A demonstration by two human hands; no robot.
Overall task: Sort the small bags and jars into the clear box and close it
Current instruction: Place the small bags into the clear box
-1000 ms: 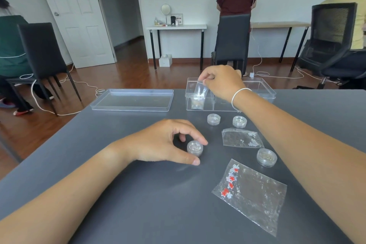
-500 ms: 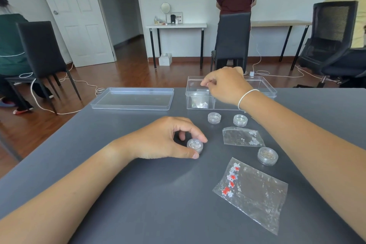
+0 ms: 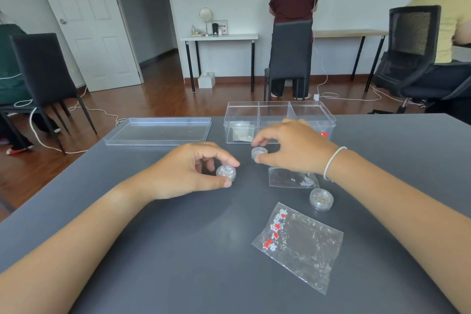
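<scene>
A: Head camera, looking down the grey tabletop (image 3: pixel 153 262). What is each hand doing?

B: The left hand (image 3: pixel 183 173) pinches a small round jar (image 3: pixel 226 172) between thumb and forefinger, near the middle of the tabletop. The right hand (image 3: pixel 293 148) has thumb and fingers curled round a second jar (image 3: pixel 258 153), just in front of the clear box (image 3: pixel 280 112) at the far edge.

A: And the rest?

B: A third jar (image 3: pixel 321 199) stands right of centre. A small clear bag (image 3: pixel 293 178) with white bits lies partly under the right wrist; a larger bag with red and white flowers (image 3: pixel 298 245) lies nearer the front edge. The box's left compartment already holds what looks like one bag (image 3: pixel 242 134). The lid (image 3: pixel 158 131) lies flat, left of the box.

A: What could go wrong?

B: Both jars are slick and held only by the fingertips, so lifting two at once risks one slipping and rolling off. The right forearm could drag the small bag along. A jar clipping the box's rim or a divider may land in the wrong compartment. Whether the jar lids are screwed tight I cannot tell.
</scene>
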